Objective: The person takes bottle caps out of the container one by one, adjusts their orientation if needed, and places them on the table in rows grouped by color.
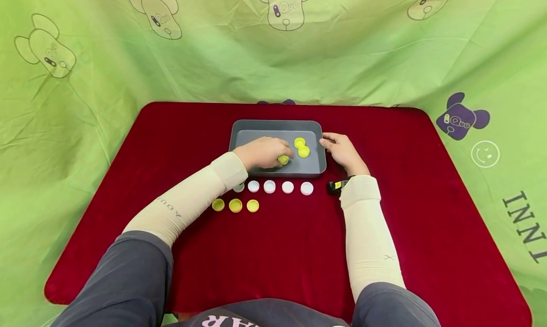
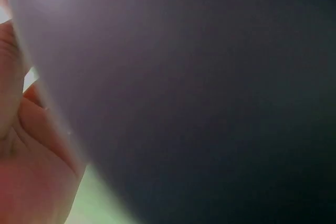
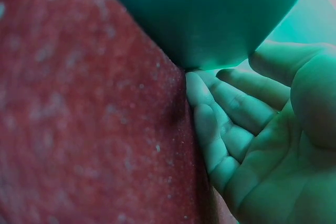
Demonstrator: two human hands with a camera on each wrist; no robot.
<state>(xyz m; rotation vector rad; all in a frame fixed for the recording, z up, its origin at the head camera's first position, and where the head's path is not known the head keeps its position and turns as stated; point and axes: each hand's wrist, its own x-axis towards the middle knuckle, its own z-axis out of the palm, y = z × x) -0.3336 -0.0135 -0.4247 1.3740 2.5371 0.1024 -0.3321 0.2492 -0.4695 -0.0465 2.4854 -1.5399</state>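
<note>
A shallow grey tray (image 1: 278,125) stands on the red-covered table. My left hand (image 1: 265,152) reaches over its left part, and its fingertips pinch a yellow bottle cap (image 1: 283,160) low inside the tray. To the right of that hand, two yellow bottle caps (image 1: 304,151) lie in the tray, touching each other. At the tray's right wall, my right hand (image 1: 342,150) holds the edge with thumb and fingers. The right wrist view shows that hand's fingers (image 3: 236,103) against the tray's outside (image 3: 210,19). Blurred tray wall (image 2: 184,98) fills most of the left wrist view.
A row of several white bottle caps (image 1: 269,186) lies in front of the tray, the leftmost partly hidden by the left sleeve. Nearer me are three yellow bottle caps (image 1: 235,205). Red cloth (image 1: 282,251) covers the table; a green curtain (image 1: 273,61) hangs behind.
</note>
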